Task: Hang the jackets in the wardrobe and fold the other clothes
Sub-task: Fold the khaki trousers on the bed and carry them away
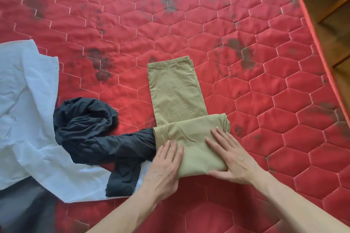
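Olive-khaki trousers (176, 89) lie on the red quilted mattress (208, 15), their near end folded over into a thick band. My left hand (166, 164) lies flat on the left edge of that folded band, fingers spread. My right hand (230, 154) presses flat on the band's right half, fingers apart. Neither hand grips the cloth. To the left sits a crumpled dark garment (94, 134), its end touching the trousers' fold. A white garment (26, 111) lies spread beneath and left of the dark one.
The mattress's right edge (320, 49) runs diagonally at the upper right, with wooden floor and a wooden furniture leg (335, 7) beyond it. A grey cloth (20, 206) shows at the lower left corner. Dark stains mark the quilt.
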